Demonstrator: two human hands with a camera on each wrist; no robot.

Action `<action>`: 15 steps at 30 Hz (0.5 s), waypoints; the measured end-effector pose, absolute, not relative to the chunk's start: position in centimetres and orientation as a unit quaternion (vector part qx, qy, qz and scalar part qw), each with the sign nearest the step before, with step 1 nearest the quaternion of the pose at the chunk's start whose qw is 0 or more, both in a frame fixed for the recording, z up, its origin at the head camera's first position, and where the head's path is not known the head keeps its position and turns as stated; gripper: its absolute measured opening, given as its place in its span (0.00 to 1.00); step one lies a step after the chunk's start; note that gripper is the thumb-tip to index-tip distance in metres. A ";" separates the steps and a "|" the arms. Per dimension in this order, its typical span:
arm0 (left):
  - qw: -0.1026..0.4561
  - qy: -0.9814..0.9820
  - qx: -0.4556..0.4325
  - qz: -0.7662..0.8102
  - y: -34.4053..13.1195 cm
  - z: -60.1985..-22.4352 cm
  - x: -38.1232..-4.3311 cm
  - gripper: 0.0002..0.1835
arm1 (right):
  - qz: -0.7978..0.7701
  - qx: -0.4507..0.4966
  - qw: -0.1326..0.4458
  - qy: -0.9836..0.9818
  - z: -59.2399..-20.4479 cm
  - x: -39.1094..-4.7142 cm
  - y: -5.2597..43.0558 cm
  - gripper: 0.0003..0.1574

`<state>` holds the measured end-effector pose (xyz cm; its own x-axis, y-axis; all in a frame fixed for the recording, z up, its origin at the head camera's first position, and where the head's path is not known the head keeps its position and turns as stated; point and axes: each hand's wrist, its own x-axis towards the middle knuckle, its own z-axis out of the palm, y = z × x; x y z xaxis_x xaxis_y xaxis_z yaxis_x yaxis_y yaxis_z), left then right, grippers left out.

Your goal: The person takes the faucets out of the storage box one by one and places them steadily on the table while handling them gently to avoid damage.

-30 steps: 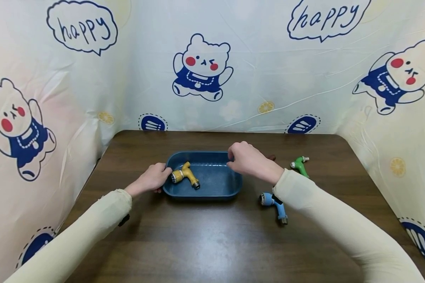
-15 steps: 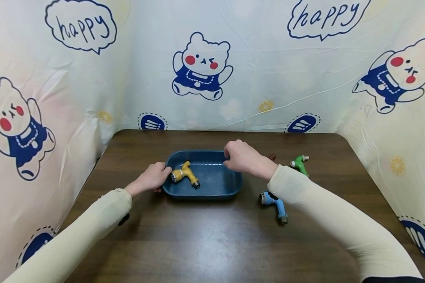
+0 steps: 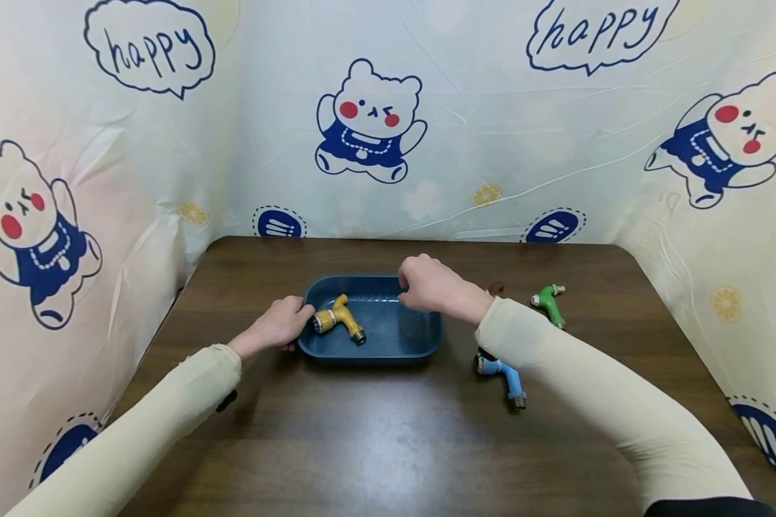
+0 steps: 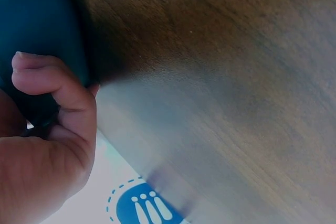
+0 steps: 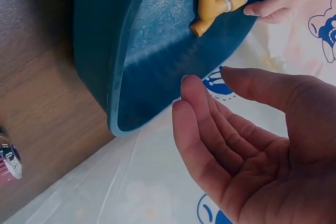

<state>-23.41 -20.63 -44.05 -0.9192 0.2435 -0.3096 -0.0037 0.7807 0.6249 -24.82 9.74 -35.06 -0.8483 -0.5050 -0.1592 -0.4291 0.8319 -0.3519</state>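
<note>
A dark blue basin (image 3: 388, 352) sits on the table, with a yellow plastic tap (image 3: 343, 318) lying in its left part. My left hand (image 3: 276, 324) grips the basin's left end, the fingers curled against its wall in the left wrist view. Over the basin's right back rim hovers my right hand (image 3: 436, 287). In the right wrist view its fingers (image 5: 197, 140) are loosely bent, the thumb stands apart, and nothing is between them. A blue tap (image 3: 511, 380) lies near the right sleeve, which covers a bit of it.
A green tap (image 3: 548, 305) lies farther right on the brown table (image 3: 362, 445). Behind the right wrist a reddish-brown thing (image 3: 495, 288) is mostly hidden. A printed curtain (image 3: 453, 143) closes in the back and sides.
My right hand has drifted left above the basin's right end, and its sleeve has followed. The left hand, basin and taps stay where they were.
</note>
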 end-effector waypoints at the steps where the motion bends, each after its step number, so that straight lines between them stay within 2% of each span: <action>1: 0.189 0.924 0.066 0.324 -20.6 -44.0 -23.4 0.18 | -0.152 -0.248 0.126 0.948 -35.1 -24.9 9.6 0.09; 4: 0.186 0.925 0.070 0.324 -20.6 -44.0 -23.3 0.18 | -0.147 -0.253 0.137 0.947 -35.2 -24.9 9.3 0.19; 6: 0.185 0.925 0.071 0.324 -20.6 -43.9 -23.2 0.18 | -0.141 -0.255 0.143 0.946 -35.2 -25.0 9.1 0.22; 11: 0.184 0.926 0.070 0.322 -20.6 -43.8 -23.2 0.19 | -0.139 -0.253 0.142 0.947 -35.1 -25.1 8.5 0.16; 15: 0.184 0.926 0.071 0.323 -20.6 -43.8 -23.1 0.18 | -0.137 -0.255 0.145 0.946 -35.2 -25.2 8.2 0.24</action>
<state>-23.15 -20.61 -43.78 -0.9225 0.2495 -0.2946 0.0124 0.7818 0.6234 -25.23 8.21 -35.22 -0.8279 -0.5221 -0.2047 -0.4425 0.8325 -0.3335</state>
